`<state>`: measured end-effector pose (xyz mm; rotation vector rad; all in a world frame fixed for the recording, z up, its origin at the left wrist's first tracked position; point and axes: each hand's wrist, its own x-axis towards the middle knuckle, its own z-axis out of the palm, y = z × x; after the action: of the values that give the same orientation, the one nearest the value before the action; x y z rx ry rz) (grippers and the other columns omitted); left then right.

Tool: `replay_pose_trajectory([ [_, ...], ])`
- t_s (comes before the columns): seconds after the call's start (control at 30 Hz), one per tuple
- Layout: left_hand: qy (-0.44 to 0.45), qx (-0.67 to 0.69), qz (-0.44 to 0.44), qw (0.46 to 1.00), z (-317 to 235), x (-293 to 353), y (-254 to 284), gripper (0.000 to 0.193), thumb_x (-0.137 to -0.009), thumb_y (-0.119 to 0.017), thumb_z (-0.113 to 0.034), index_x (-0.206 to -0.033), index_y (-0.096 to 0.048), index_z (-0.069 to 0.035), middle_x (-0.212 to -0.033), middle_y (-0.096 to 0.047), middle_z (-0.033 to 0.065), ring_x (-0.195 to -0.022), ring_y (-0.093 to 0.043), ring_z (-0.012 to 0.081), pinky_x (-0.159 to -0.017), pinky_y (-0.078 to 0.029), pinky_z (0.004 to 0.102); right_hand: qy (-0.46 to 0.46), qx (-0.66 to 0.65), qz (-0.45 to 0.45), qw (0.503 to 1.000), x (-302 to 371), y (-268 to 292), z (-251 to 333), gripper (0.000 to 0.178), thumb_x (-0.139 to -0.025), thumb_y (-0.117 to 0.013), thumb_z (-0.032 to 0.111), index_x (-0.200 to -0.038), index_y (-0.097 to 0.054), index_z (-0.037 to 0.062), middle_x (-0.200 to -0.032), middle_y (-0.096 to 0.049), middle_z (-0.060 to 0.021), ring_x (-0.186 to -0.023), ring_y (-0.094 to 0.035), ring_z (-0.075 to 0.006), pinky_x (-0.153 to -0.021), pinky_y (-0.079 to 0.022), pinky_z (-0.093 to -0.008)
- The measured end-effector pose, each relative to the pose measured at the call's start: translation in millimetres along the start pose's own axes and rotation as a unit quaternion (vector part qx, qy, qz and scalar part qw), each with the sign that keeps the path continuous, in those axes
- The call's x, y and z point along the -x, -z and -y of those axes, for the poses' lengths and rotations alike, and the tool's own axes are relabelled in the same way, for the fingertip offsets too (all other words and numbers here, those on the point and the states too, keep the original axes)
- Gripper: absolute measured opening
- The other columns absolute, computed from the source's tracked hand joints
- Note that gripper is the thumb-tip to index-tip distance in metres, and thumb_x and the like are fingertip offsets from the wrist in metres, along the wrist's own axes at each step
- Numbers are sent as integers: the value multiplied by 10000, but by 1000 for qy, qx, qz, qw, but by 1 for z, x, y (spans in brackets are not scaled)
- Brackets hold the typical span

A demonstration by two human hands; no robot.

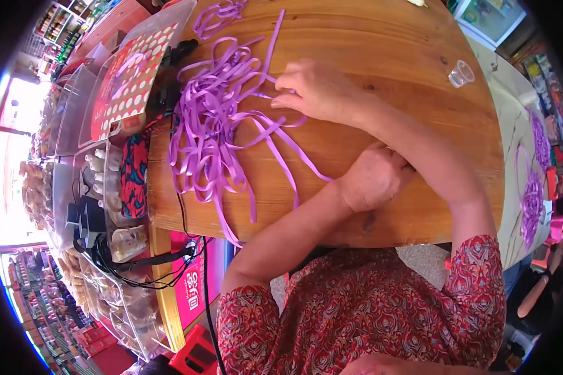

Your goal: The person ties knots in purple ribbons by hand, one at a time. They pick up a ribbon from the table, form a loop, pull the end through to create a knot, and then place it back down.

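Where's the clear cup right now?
Head view, upper right: the cup is on the wooden table near its right edge, to the right of the right hand.

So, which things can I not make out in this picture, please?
In the head view:
Purple ribbons: lower strands, under upper ones.
Right hand: whether it pinches a ribbon, covered by its fingers.
Left hand: fingertips and anything held, hidden by the hand itself.
Pale object: cut off by the top edge.

Table (394, 56): glossy, knotted wood is observed. On the table, smooth, satiny purple ribbon (209, 112) and a clear, shiny, plastic-looking cup (461, 74) are noted.
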<state>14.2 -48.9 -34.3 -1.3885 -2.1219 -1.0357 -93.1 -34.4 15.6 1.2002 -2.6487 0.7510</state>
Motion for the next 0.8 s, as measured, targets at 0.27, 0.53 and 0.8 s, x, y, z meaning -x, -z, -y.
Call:
replay_pose_trajectory([
  [0.27,-41,34,8,999,-1,-3,6,161,-652,-591,-154,-745,-620,-26,-753,-596,104,-698,-599,267,-662,-493,389,75,23,-40,996,-30,-47,-10,183,-764,-664,217,-743,-607,45,-715,-554,-118,-699,-563,-298,-643,-453,-394],
  [0.53,-69,-7,-86,994,-1,-7,34,143,-648,-674,-109,-761,-593,-74,-740,-596,44,-623,-557,203,-526,-430,345,-68,-334,-79,937,30,45,-16,84,-860,-568,85,-881,-608,15,-815,-638,-71,-712,-596,-153,-640,-489,-280],
  [0.8,67,-84,-364,925,6,-20,56,264,-776,-634,-22,-1026,-553,10,-925,-585,130,-758,-522,288,-697,-419,371,-121,-526,-102,835,122,106,-3,145,-899,-548,125,-973,-608,16,-838,-597,-20,-736,-569,-73,-625,-463,-202],
])
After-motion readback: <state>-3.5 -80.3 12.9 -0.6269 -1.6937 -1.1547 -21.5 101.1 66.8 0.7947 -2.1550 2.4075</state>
